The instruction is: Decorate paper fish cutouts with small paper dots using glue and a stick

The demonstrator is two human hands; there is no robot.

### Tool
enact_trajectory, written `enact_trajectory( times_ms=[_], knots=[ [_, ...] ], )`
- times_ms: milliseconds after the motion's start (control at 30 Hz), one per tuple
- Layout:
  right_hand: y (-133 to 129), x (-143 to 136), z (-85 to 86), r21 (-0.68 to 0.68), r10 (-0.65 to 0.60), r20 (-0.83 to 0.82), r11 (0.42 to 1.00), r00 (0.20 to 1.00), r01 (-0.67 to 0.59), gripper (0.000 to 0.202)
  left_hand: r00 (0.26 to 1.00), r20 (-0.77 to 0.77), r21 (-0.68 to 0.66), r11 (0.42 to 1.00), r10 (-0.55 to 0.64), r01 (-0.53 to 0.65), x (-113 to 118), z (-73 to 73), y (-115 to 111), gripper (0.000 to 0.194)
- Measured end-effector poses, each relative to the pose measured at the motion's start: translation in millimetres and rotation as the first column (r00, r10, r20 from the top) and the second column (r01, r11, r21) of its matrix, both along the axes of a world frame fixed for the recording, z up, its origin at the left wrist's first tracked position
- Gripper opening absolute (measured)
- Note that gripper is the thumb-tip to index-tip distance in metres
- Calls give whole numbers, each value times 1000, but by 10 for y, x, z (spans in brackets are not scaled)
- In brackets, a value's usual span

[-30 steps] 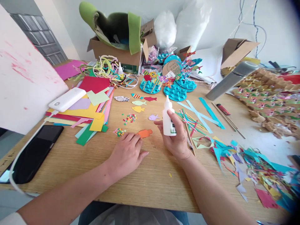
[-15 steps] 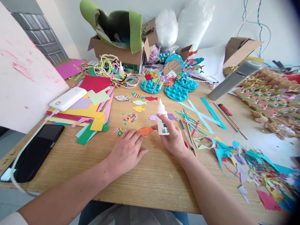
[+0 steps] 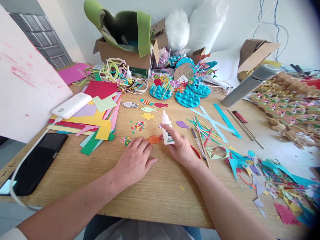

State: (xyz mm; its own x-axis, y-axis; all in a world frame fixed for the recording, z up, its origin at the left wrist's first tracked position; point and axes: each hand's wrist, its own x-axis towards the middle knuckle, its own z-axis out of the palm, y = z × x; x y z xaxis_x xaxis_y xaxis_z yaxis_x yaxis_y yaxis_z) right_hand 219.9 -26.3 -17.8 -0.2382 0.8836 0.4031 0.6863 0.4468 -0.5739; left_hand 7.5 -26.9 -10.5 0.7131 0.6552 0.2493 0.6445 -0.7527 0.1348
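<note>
My right hand [image 3: 181, 146] is wrapped round a white glue bottle [image 3: 168, 130], held upright with its nozzle pointing up. Beside it, an orange paper fish [image 3: 153, 139] lies on the table. The fingertips of my left hand [image 3: 136, 160] rest flat on that fish's left end and cover part of it; the thumb is spread away. Small coloured paper bits [image 3: 139, 126] lie just beyond, and a flower-patterned piece [image 3: 126, 140] is by my left fingertips. Other paper fish lie further back: a yellow one [image 3: 148, 116], a green one [image 3: 149, 109], a red one [image 3: 161, 105] and a purple one [image 3: 182, 124].
Coloured paper sheets [image 3: 101, 89], a white power bank [image 3: 71, 105] and a phone [image 3: 37, 163] are at left. Thin sticks, a pen [image 3: 198, 143] and paper scraps [image 3: 282, 186] lie at right. Blue egg-tray pieces [image 3: 187, 97] and a grey bottle [image 3: 250, 85] stand behind.
My right hand has moved the glue bottle a little to the left, closer to the orange fish. The purple fish behind it shows fully now. My left hand stays almost where it was.
</note>
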Motion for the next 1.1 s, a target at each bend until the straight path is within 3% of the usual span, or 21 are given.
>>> enact_trajectory(
  times_ms=[600,767,933,1100],
  knots=[
    [-9,21,-15,15,-50,-9,999,999,50,71,998,-39,-22,998,57,-58,-3,-34,8,43],
    [-11,12,-42,89,-102,-179,989,979,119,65,998,-32,-29,998,54,-55,2,-32,12,43],
    [-21,-35,-36,101,-138,-404,976,904,194,62,998,-37,-37,998,52,-53,-2,-30,12,43],
    [-26,-55,20,105,-177,-490,960,853,260,58,997,-47,-48,997,60,-62,2,-22,8,44]
  ],
)
